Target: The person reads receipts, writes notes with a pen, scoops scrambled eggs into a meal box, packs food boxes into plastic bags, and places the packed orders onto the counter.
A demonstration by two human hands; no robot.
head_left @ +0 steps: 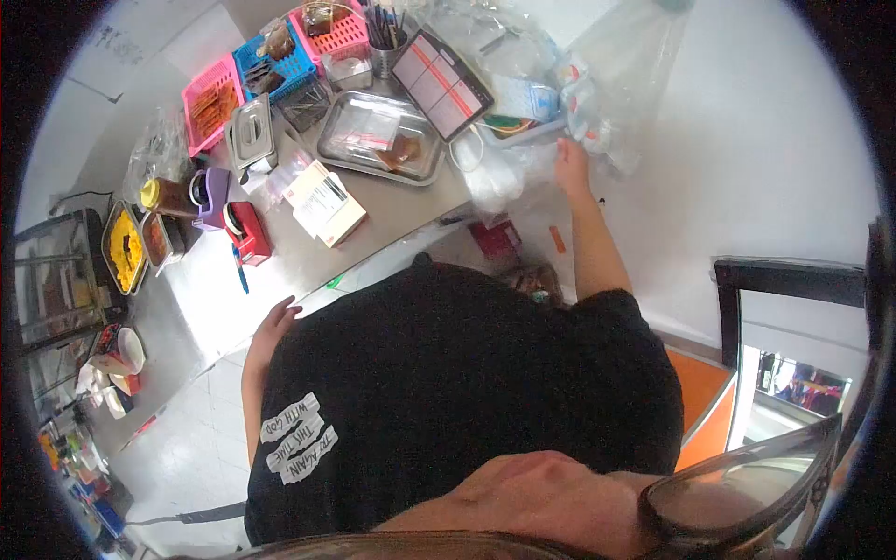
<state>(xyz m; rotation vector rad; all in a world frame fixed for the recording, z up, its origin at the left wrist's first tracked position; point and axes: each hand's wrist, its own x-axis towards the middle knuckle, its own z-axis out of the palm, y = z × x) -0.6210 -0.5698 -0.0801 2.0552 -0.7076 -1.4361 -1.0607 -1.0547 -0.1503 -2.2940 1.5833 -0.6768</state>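
Observation:
My left hand (pixel 273 327) hangs beside the near edge of the steel table (pixel 201 313), its fingers apart and nothing in them. Farther right, my right hand (pixel 572 168) reaches up to the clear plastic bags (pixel 537 154) at the table's right end. Its fingers are drawn together at the plastic, and what they hold is too small to make out. A plastic container (pixel 525 135) with rubber bands lies just left of that hand. Nearest my left hand on the table are a blue pen (pixel 241 271) and a red tape dispenser (pixel 250 238).
A steel tray (pixel 336 149) holds packets. Near it stand a tablet (pixel 441 84), a box with papers (pixel 329 219), pink and blue baskets (pixel 250 65), a sauce bottle (pixel 168 198) and a pan of yellow food (pixel 123 245). An orange panel (pixel 705 392) is at the right.

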